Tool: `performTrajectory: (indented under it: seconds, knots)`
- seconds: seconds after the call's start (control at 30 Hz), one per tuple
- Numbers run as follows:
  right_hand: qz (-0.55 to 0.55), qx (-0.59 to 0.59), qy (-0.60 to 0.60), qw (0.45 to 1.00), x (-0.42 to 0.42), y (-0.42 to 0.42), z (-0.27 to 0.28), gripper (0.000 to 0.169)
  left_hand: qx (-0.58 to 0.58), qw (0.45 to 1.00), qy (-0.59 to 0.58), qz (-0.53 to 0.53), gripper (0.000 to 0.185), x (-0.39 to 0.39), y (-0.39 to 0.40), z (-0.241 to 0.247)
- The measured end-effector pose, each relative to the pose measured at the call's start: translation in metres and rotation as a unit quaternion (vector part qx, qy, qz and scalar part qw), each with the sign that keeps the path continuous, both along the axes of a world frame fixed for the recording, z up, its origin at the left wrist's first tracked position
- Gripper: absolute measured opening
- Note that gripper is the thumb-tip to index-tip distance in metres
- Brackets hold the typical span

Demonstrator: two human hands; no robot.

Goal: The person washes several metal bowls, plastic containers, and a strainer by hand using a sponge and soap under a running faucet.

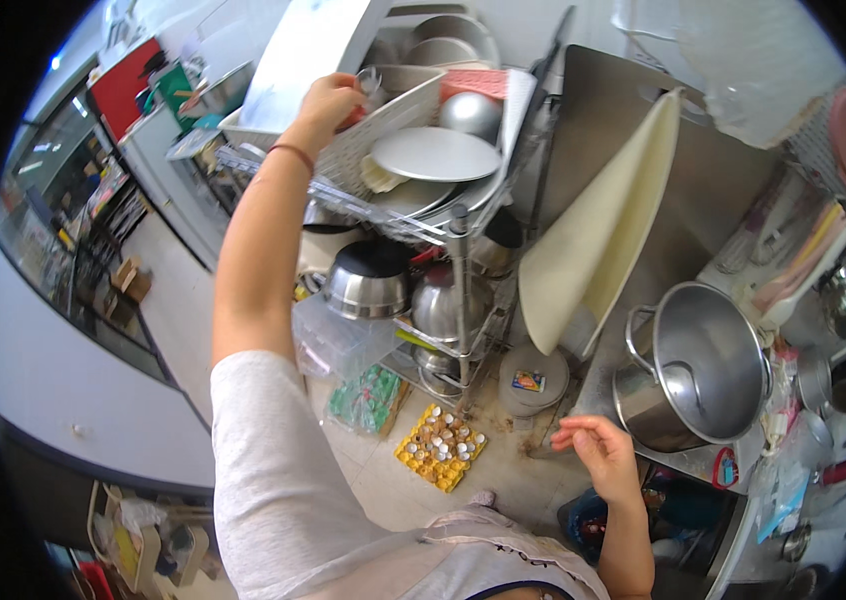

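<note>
My left hand (336,105) reaches up to the top shelf of a wire rack, at the near end of a white perforated plastic basket (393,116). Its fingers are bent beside a small clear object (370,81), with something red below them; whether they grip either is unclear. Right of the hand lie a round metal pan (435,154) and a metal bowl (470,115). My right hand (597,450) hangs low with fingers slightly bent and apart, holding nothing. It is left of a large stainless steel pot (715,364) on a metal counter.
Metal mixing bowls (368,281) and a clear plastic box (344,337) stand on lower shelves. A yellow egg tray with eggshells (441,450) and a lidded bucket (534,379) are on the floor. A cream sheet (595,240) hangs beside the rack. Utensils line the right side.
</note>
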State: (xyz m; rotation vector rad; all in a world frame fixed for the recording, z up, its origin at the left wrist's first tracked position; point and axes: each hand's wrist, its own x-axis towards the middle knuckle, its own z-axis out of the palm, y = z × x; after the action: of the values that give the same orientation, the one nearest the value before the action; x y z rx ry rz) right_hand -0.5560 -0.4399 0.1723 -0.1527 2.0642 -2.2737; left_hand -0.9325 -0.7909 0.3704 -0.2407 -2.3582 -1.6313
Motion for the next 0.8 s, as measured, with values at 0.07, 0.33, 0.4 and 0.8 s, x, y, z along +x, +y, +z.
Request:
performTrajectory:
  seconds: [0.07,0.33,0.4,0.8]
  knots:
    - [-0.017,-0.012,-0.001,1.0,0.012,0.009,-0.005,0.023,-0.122,0.984,0.088,0.096,0.05,0.006,0.001,0.009]
    - [-0.117,0.026,-0.029,0.992,0.064,0.048,-0.024,0.022,-0.075,0.933,0.342,-0.083,0.032,0.125,0.103,-0.015]
    - [-0.159,0.027,-0.053,0.986,0.092,0.06,-0.031,0.023,0.012,0.973,0.149,-0.177,0.024,0.208,0.142,-0.046]
    - [-0.799,0.168,0.002,0.578,0.473,0.186,-0.03,0.018,-0.051,0.667,-0.369,-0.645,0.029,0.441,0.384,-0.254]
